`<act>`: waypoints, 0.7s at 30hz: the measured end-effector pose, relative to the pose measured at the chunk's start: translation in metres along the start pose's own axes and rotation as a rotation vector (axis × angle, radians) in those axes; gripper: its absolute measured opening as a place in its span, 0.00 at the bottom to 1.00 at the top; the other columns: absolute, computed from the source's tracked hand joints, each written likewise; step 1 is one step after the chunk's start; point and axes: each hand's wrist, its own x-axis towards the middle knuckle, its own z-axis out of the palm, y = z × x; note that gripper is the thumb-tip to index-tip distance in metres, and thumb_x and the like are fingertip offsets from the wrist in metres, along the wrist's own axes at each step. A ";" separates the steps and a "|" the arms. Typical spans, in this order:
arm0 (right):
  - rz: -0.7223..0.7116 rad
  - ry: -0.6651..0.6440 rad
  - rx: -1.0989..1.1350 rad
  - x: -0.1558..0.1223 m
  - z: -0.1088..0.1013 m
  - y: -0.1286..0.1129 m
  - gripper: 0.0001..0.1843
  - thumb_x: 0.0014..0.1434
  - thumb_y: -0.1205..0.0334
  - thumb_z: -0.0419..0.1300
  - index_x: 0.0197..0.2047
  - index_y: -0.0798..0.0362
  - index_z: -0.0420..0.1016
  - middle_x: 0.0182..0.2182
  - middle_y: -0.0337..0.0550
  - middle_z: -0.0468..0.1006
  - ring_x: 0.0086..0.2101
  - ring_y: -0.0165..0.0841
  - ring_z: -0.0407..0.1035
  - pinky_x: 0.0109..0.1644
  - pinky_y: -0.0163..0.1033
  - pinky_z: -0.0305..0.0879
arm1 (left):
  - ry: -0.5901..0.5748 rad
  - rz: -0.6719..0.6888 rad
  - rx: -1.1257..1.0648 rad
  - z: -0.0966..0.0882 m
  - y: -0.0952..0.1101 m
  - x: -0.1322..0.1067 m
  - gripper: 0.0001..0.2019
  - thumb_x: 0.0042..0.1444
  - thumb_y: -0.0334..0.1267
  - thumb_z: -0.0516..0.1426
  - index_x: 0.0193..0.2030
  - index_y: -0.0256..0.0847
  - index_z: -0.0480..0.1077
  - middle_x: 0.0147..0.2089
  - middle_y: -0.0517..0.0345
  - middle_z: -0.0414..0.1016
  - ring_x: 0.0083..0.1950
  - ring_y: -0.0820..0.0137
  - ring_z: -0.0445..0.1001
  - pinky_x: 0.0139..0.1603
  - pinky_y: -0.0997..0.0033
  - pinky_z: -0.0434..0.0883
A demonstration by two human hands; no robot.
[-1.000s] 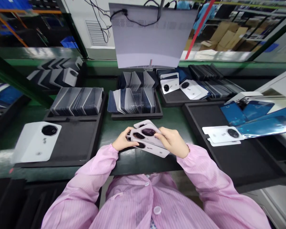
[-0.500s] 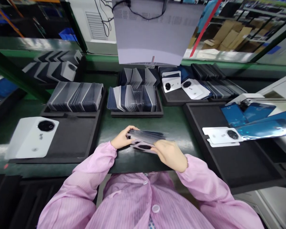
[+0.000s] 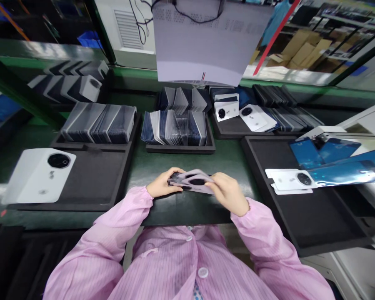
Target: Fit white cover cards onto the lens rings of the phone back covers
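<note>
A stack of thin phone back panels (image 3: 175,181) stands on edge over the green bench in front of me. My left hand (image 3: 162,183) is closed around the stack's left end, thumb in front and fingers behind. At the right end, my right hand (image 3: 228,191) pinches the nearest phone back panel (image 3: 190,176), a greyish-pink one with a dark oval camera opening. That panel bows and leans away from another panel below it. My right hand hides the far end of the stack.
Beyond my hands, a black tray (image 3: 181,148) holds several upright panels. To the left, another tray (image 3: 90,183) carries white panels (image 3: 43,183) and a packed row. At right, a large tray (image 3: 325,221) has white panels (image 3: 287,180) and blue film (image 3: 350,168). A monitor's back (image 3: 203,46) hangs ahead.
The nearest panel has been tipped up and bent, so its camera opening shows more, higher in front of the stack. My right hand has shifted slightly right.
</note>
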 end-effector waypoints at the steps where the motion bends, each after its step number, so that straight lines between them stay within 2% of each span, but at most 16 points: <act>1: 0.032 0.083 0.044 0.000 -0.013 0.000 0.11 0.65 0.60 0.52 0.33 0.52 0.71 0.27 0.42 0.73 0.29 0.33 0.68 0.33 0.38 0.64 | 0.000 -0.004 -0.001 0.000 0.000 0.000 0.27 0.47 0.41 0.66 0.54 0.41 0.64 0.54 0.47 0.72 0.54 0.60 0.72 0.56 0.59 0.67; 3: 0.067 0.259 0.112 -0.002 -0.038 -0.003 0.08 0.64 0.61 0.54 0.34 0.51 0.71 0.27 0.41 0.73 0.27 0.32 0.68 0.30 0.37 0.63 | 0.002 -0.015 -0.004 0.000 0.000 0.001 0.27 0.47 0.39 0.66 0.53 0.41 0.63 0.54 0.47 0.71 0.54 0.60 0.72 0.55 0.60 0.67; 4: 0.030 0.280 0.134 -0.004 -0.047 -0.007 0.07 0.64 0.61 0.54 0.35 0.50 0.72 0.27 0.41 0.73 0.27 0.33 0.69 0.30 0.37 0.63 | 0.003 -0.021 -0.005 0.000 0.001 0.001 0.27 0.47 0.39 0.66 0.53 0.41 0.63 0.55 0.47 0.71 0.55 0.60 0.72 0.55 0.60 0.67; 5: -0.044 0.229 0.143 -0.006 -0.053 -0.011 0.07 0.64 0.60 0.54 0.36 0.50 0.72 0.28 0.41 0.74 0.28 0.33 0.69 0.31 0.37 0.63 | 0.002 -0.028 -0.005 0.000 0.001 0.001 0.26 0.47 0.38 0.66 0.53 0.42 0.63 0.55 0.47 0.70 0.55 0.60 0.71 0.55 0.60 0.67; 6: -0.133 0.118 0.131 -0.007 -0.053 -0.017 0.08 0.65 0.59 0.54 0.37 0.50 0.72 0.28 0.41 0.75 0.28 0.33 0.69 0.31 0.37 0.64 | 0.000 -0.035 -0.006 0.000 0.001 0.002 0.26 0.47 0.38 0.66 0.53 0.42 0.63 0.55 0.48 0.71 0.54 0.61 0.71 0.55 0.60 0.67; 8: -0.272 -0.158 0.019 -0.008 -0.039 -0.027 0.11 0.66 0.58 0.52 0.34 0.51 0.72 0.27 0.42 0.75 0.28 0.32 0.68 0.31 0.37 0.63 | -0.008 -0.047 -0.005 -0.001 0.001 0.003 0.26 0.48 0.38 0.65 0.53 0.41 0.62 0.53 0.49 0.71 0.53 0.62 0.72 0.54 0.61 0.67; 10: -0.285 -0.288 -0.174 -0.007 -0.013 -0.031 0.15 0.66 0.59 0.51 0.30 0.52 0.72 0.25 0.43 0.74 0.28 0.34 0.67 0.32 0.39 0.62 | -0.017 -0.050 -0.002 -0.001 0.001 0.004 0.26 0.48 0.37 0.65 0.53 0.41 0.62 0.53 0.49 0.71 0.53 0.62 0.72 0.55 0.61 0.67; 11: -0.258 -0.284 -0.258 -0.006 0.001 -0.030 0.15 0.66 0.60 0.52 0.29 0.53 0.72 0.27 0.45 0.74 0.31 0.35 0.67 0.34 0.41 0.63 | -0.023 -0.049 0.000 -0.001 0.001 0.004 0.26 0.48 0.37 0.65 0.53 0.41 0.62 0.54 0.49 0.71 0.54 0.62 0.71 0.56 0.61 0.66; 13: -0.193 -0.199 -0.363 -0.003 0.022 -0.023 0.12 0.64 0.61 0.54 0.30 0.54 0.72 0.37 0.52 0.76 0.41 0.42 0.69 0.42 0.46 0.64 | -0.037 -0.044 0.005 -0.003 0.002 0.004 0.26 0.47 0.33 0.64 0.54 0.41 0.62 0.54 0.49 0.70 0.56 0.61 0.70 0.58 0.60 0.65; 16: -0.152 -0.105 -0.356 0.000 0.037 -0.009 0.09 0.63 0.60 0.56 0.33 0.54 0.72 0.53 0.58 0.70 0.57 0.50 0.60 0.54 0.56 0.61 | -0.083 -0.021 0.015 -0.008 0.005 0.001 0.30 0.46 0.27 0.60 0.57 0.41 0.60 0.56 0.49 0.68 0.58 0.61 0.68 0.60 0.60 0.63; 19: -0.131 -0.079 -0.267 0.001 0.043 -0.002 0.09 0.63 0.59 0.55 0.34 0.55 0.70 0.54 0.59 0.70 0.57 0.48 0.61 0.57 0.56 0.60 | -0.154 -0.013 0.018 -0.009 0.008 -0.003 0.38 0.42 0.27 0.61 0.62 0.42 0.54 0.61 0.48 0.63 0.61 0.60 0.65 0.63 0.59 0.61; 21: -0.100 -0.031 -0.222 0.000 0.047 0.000 0.09 0.63 0.57 0.56 0.36 0.55 0.69 0.52 0.59 0.72 0.55 0.47 0.64 0.58 0.56 0.59 | -0.121 -0.039 0.013 -0.005 0.008 -0.005 0.42 0.40 0.32 0.66 0.62 0.43 0.53 0.62 0.47 0.61 0.62 0.58 0.64 0.63 0.58 0.62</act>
